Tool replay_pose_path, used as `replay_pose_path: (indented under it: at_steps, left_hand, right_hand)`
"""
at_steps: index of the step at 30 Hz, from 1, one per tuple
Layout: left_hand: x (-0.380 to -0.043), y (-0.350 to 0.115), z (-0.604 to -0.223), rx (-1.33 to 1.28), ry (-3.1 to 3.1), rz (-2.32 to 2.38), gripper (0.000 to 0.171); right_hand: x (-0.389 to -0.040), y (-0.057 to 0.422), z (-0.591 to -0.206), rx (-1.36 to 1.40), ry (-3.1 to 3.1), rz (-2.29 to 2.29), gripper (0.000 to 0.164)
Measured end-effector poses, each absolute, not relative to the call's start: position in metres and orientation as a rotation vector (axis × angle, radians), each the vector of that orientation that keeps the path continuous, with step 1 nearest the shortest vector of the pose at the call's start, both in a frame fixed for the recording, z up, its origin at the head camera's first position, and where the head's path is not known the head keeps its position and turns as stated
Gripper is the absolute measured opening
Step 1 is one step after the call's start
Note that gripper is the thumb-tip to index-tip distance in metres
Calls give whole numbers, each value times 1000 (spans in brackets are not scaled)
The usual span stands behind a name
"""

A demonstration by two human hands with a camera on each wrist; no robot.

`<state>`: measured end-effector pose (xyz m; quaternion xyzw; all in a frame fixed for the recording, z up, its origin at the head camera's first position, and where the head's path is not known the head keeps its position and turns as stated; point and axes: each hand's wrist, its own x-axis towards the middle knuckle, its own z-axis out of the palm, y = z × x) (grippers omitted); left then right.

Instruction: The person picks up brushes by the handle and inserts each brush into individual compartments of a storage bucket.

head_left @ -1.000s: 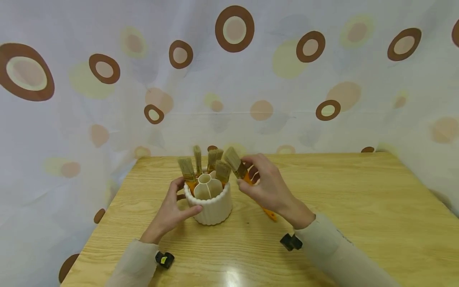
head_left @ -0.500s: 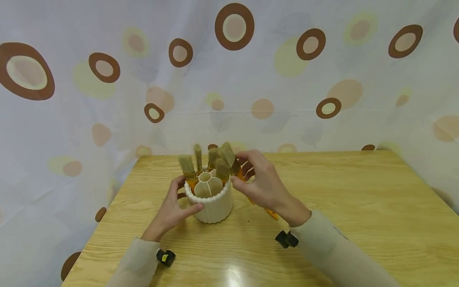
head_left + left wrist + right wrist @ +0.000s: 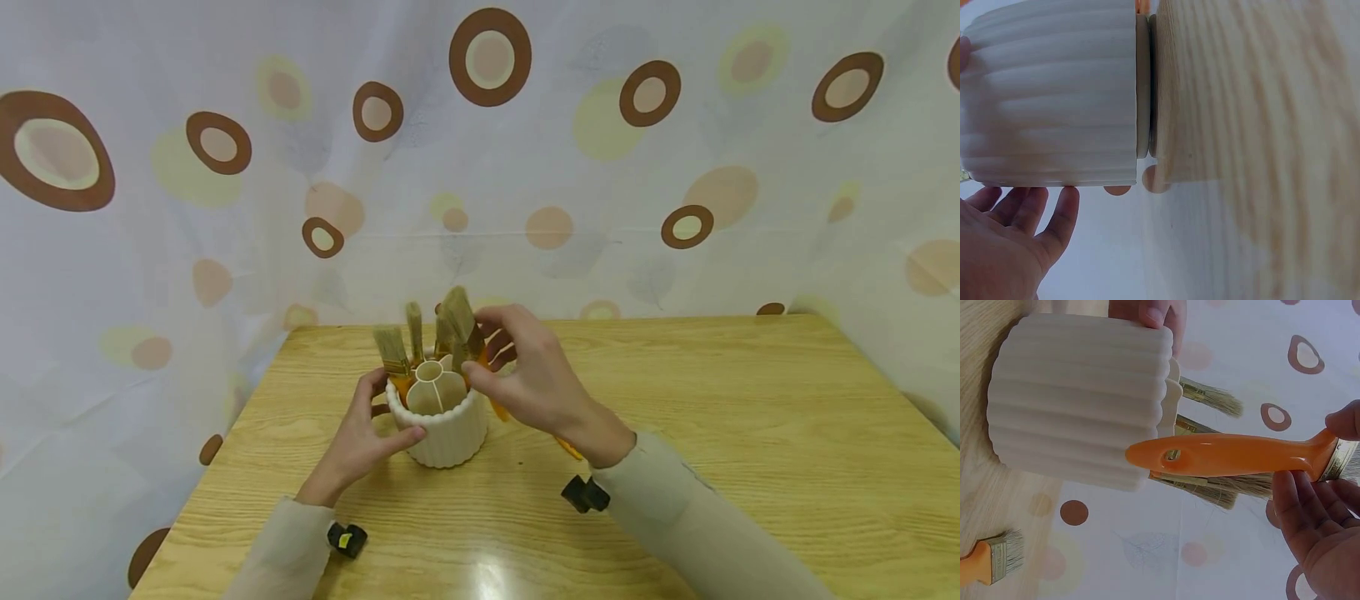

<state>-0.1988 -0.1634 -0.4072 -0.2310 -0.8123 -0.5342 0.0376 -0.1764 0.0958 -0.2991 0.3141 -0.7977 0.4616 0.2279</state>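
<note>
A white ribbed brush pot [image 3: 450, 437] with petal-shaped compartments stands upright on the table. Several paintbrushes [image 3: 392, 346] stand in it, bristles up. My left hand [image 3: 356, 450] holds the pot from the left, thumb on the front near the rim; the left wrist view has its fingers [image 3: 1063, 215] along the pot's side. My right hand [image 3: 536, 375] pinches an orange-handled paintbrush [image 3: 1229, 454] near its metal band, bristles up, at the pot's right rim. In the right wrist view the handle's tip overlaps the rim. The right hand partly hides the brushes behind it.
Another orange-handled paintbrush [image 3: 991, 559] lies on the wooden table [image 3: 750, 433], mostly hidden under my right wrist in the head view. A patterned curtain [image 3: 570, 167] hangs behind the table's far edge.
My right hand has moved left and slightly up with the paintbrush, from beside the pot to its right rim. The left hand keeps its place on the pot.
</note>
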Motion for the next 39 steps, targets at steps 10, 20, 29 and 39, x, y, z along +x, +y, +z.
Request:
replay_pose_path:
  at_steps: [10, 20, 29, 39]
  left_hand:
    - [-198, -164, -407, -700, -2500, -1657, 89]
    - [-188, -157, -390, -693, -2536, -1627, 88]
    - [-180, -156, -379, -667, -2561, -1673, 85]
    - [-180, -155, -379, -647, -2574, -1679, 85]
  right_hand:
    - [-181, 81, -292, 913, -2149, 1277, 46]
    - [-184, 67, -287, 922, -2135, 1320, 44]
    - [-187, 56, -283, 940, -2132, 1336, 44]
    - [-191, 47, -285, 937, -2109, 1341, 44]
